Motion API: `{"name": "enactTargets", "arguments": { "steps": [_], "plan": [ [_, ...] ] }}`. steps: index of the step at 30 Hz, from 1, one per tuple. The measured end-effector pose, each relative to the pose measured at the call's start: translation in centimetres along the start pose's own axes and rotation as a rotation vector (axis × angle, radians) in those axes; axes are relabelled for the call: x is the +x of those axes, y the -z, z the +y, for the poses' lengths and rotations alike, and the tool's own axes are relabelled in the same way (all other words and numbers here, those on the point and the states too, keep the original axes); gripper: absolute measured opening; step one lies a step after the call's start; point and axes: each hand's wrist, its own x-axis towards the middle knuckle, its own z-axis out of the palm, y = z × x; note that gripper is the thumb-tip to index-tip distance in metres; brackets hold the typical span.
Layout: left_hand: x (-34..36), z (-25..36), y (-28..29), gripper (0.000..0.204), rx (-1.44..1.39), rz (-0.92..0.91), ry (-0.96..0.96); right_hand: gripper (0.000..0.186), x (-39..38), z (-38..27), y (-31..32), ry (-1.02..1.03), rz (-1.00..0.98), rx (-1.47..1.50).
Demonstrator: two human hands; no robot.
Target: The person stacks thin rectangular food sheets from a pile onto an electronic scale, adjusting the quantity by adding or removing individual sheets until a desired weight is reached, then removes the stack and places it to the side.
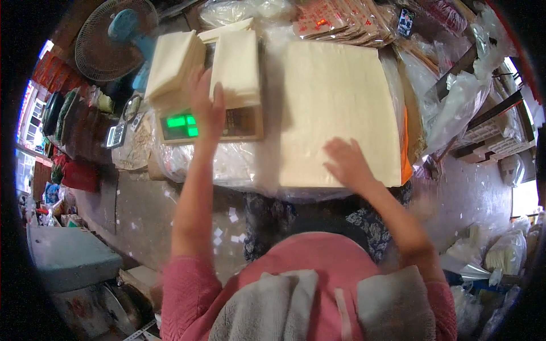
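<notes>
My left hand (206, 108) reaches forward with fingers spread over a weighing scale (239, 125) that has a green lit display. Two folded stacks of cream sheets (236, 62) rest on the scale, and the hand touches the edge of the right stack. My right hand (347, 162) lies flat, fingers apart, on the near edge of a large pile of cream sheets (335, 96) to the right of the scale. Neither hand grips anything.
An electric fan (114, 37) stands at the back left. Packets in clear wrap (341, 23) lie behind the big pile. Plastic bags (455, 96) hang at the right. A calculator (116, 135) and a grey box (71, 256) are on the left, above a littered floor.
</notes>
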Motion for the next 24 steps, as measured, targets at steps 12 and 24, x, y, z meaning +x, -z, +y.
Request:
{"name": "enactTargets", "arguments": {
  "steps": [12,24],
  "plan": [
    [-14.6,8.6,3.2,0.038,-0.091,-0.181,0.196,0.010,0.3,-4.3,0.7,0.347,-0.295,-0.195],
    [-14.6,15.3,-4.9,0.044,-0.212,-0.928,0.080,0.050,-1.9,1.4,3.9,-0.112,-0.116,0.021]
  ]
}}
